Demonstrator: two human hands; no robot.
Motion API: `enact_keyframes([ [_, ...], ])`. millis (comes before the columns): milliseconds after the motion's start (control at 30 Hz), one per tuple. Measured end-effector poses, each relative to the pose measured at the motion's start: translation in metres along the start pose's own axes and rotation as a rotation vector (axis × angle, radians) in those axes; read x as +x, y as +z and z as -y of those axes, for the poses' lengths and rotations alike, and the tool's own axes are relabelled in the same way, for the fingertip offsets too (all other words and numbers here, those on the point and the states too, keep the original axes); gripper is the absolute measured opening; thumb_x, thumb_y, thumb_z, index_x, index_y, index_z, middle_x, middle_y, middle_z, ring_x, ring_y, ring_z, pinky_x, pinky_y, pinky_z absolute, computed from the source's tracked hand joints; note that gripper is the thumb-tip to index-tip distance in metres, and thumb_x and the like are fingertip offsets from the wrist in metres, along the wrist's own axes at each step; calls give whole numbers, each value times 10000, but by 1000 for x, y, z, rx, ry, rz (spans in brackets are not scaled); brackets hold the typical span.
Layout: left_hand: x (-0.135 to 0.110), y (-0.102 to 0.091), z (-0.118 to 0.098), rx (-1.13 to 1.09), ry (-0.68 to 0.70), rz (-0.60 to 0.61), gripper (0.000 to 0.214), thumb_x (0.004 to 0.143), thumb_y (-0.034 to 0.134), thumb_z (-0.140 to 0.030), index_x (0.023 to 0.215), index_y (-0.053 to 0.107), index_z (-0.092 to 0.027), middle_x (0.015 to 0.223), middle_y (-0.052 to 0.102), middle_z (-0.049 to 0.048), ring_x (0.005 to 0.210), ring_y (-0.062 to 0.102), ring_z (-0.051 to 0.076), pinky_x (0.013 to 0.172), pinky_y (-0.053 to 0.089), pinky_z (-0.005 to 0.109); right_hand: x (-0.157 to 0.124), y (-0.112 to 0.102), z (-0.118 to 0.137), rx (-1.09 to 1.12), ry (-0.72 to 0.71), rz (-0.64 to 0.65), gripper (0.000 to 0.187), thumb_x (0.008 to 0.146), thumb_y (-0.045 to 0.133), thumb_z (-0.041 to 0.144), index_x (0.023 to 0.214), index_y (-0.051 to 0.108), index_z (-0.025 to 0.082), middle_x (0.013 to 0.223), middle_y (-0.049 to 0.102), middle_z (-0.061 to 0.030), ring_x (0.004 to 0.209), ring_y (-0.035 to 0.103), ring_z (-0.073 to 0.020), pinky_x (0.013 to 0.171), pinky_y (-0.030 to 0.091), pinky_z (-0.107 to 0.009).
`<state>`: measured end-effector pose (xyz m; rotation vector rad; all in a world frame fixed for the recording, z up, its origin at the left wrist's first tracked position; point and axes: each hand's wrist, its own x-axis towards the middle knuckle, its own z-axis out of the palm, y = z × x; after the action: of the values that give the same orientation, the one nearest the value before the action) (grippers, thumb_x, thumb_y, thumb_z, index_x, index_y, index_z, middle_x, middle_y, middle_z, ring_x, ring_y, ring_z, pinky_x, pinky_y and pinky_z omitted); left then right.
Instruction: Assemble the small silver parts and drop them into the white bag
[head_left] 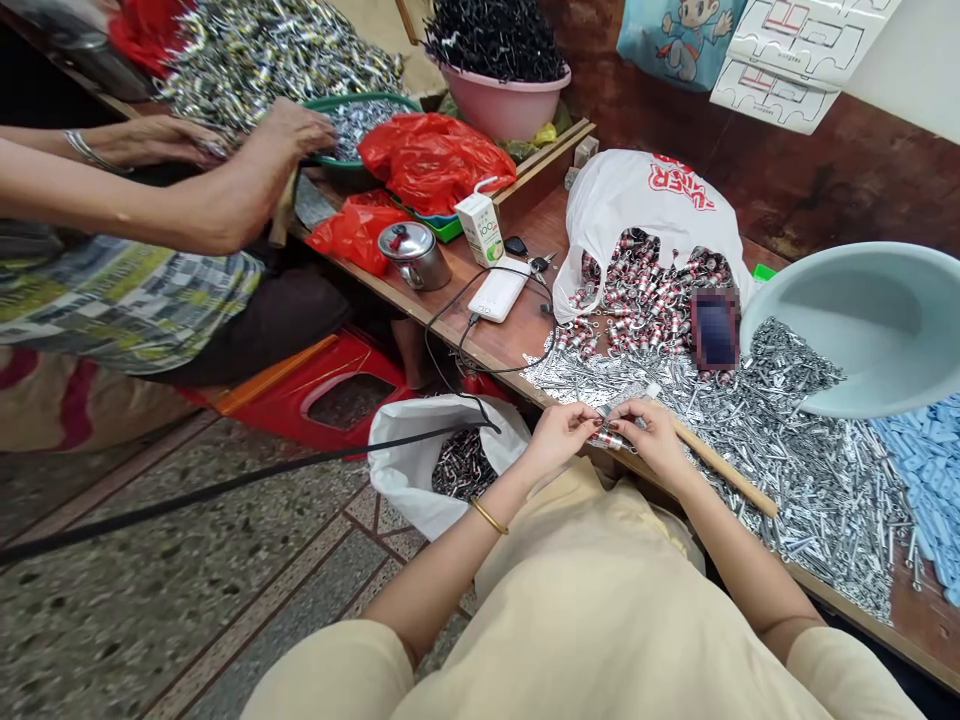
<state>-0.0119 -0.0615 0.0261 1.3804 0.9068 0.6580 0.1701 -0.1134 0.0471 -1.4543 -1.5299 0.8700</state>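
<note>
My left hand (564, 436) and my right hand (646, 432) meet at the table's front edge, fingertips pinched close together. Between them is a small metal piece (604, 411), partly hidden by the fingers. Just below the fingertips sits a small silver-and-red metal part (609, 440); I cannot tell which hand supports it. Beside my right hand lies a hammer with a wooden handle (727, 468), its head mostly hidden. A wide heap of silver metal pins and strips (795, 480) spreads behind and to the right of my hands.
A white plastic bag (615, 190) spills red-and-silver parts behind my hands. A pale basin (885, 330) leans at the right, near blue strips (926, 470). A white sack (405, 470) stands below left; a black cable (247, 475) crosses it. Another person's hands (289, 130) work at the left.
</note>
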Motion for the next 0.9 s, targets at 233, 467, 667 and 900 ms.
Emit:
enact_keyframes([
  [233,3,-2,6,-22,-23,18,152,788,667,-282,750,661,-134,692,666,9,635,600,122,634,472,222,0,5,-1,-90,-101,-17,129,865,599,183,813,709,226,843,735,-47,837,650,-218,784,486,-348],
  [467,24,-7,24,46,-62,-5,161,780,650,-290,729,641,-138,644,632,-1,590,567,119,576,439,213,15,15,-14,-215,-67,1,135,851,581,169,796,689,227,846,720,-57,860,625,-238,795,471,-370],
  [667,46,-23,33,232,-57,-25,134,754,656,-259,670,654,-156,590,628,-14,584,576,127,600,473,223,25,13,-20,-147,-16,-74,116,834,567,208,829,680,230,872,719,-49,851,619,-228,804,476,-370],
  [900,56,-27,35,274,-51,38,113,731,643,-253,654,674,-176,554,609,-20,545,560,130,585,463,235,26,0,-16,-203,-31,-90,120,851,583,242,822,700,242,881,725,-47,884,610,-235,821,476,-376],
])
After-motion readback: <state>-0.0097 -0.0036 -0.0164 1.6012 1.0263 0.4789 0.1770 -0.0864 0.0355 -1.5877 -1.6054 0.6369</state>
